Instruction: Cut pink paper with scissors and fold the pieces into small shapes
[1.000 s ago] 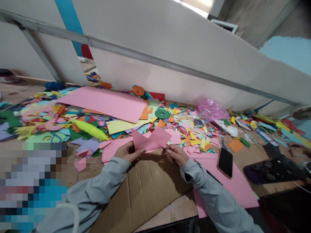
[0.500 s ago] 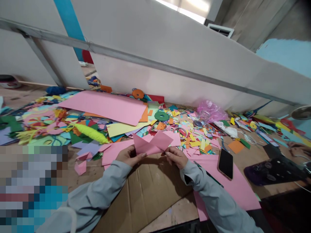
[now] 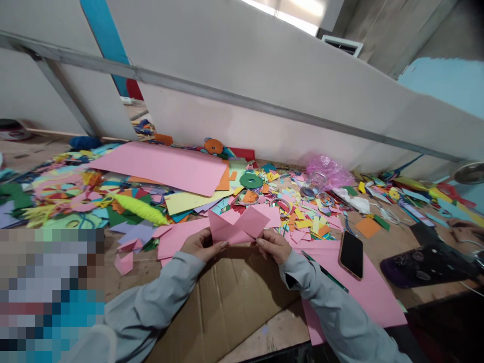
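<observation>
A folded piece of pink paper (image 3: 230,232) is held up above a brown cardboard sheet (image 3: 227,302), its two upper corners pointing up with a notch between. My left hand (image 3: 198,245) pinches its lower left edge, thumb in front. At its lower right edge, my right hand (image 3: 275,245) grips with thumb and fingertips. Behind the paper lie larger pink sheets (image 3: 177,234) and many small coloured scraps (image 3: 304,214). Two small folded pink pieces (image 3: 124,263) rest left of my left hand.
A phone (image 3: 351,254) and a dark green pen (image 3: 333,278) lie on a pink sheet (image 3: 378,302) at right. Beyond them is a dark purple case (image 3: 412,267) near another person's hand (image 3: 467,232). Yellow-green yarn (image 3: 139,208) and a large pink sheet (image 3: 162,169) lie further back.
The folded pink paper has shifted very slightly, its right flap tilting a little more upright. Both hands keep their hold on it almost in the same place.
</observation>
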Demonstrator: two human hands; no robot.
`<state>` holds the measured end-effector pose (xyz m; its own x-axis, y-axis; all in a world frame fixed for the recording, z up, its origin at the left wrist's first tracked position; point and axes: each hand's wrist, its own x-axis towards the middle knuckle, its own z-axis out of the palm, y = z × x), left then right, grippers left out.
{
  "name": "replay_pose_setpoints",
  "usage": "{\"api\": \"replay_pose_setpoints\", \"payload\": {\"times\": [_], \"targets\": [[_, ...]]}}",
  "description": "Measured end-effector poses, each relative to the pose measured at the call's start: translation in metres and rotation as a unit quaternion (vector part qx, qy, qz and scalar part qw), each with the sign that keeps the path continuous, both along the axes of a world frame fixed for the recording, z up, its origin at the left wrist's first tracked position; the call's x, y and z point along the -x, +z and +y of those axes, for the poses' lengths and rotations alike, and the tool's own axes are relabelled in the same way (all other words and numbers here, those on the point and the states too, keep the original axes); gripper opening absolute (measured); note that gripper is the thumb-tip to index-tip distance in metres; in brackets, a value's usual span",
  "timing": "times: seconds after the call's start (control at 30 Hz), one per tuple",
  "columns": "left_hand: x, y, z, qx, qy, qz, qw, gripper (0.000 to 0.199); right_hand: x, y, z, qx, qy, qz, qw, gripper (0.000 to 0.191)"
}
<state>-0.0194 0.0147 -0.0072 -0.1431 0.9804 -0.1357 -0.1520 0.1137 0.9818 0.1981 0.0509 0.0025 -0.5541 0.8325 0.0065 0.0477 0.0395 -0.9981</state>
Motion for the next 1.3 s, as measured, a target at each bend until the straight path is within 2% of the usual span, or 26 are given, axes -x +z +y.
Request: {"api": "replay_pose_setpoints", "payload": {"times": [0.23, 0.4, 0.53, 0.8, 1.13, 1.3], "targets": [[0.001, 0.001, 0.000, -0.017, -0.001, 0.020, 1.000, 0.034, 0.000, -0.013, 0.002, 0.008, -0.019, -0.002, 1.000, 0.047], [0.003, 0.004, 0.001, -0.002, -0.008, -0.002, 1.000, 0.040, 0.000, -0.002, 0.001, 0.018, 0.011, 0.000, 1.000, 0.048], [0.003, 0.005, 0.002, 0.005, -0.006, -0.023, 1.000, 0.040, -0.001, 0.007, -0.001, 0.031, 0.002, -0.033, 0.999, 0.042], [0.002, 0.008, 0.000, 0.001, -0.009, -0.020, 1.000, 0.037, -0.005, -0.009, 0.004, -0.021, 0.010, -0.031, 0.999, 0.041], [-0.001, 0.002, -0.003, 0.004, -0.033, -0.006, 0.999, 0.040, -0.002, -0.005, 0.000, -0.042, 0.021, -0.024, 0.999, 0.043], [0.000, 0.007, -0.004, 0.008, -0.041, -0.004, 0.999, 0.040, 0.001, 0.001, -0.002, 0.004, 0.020, -0.003, 1.000, 0.042]]}}
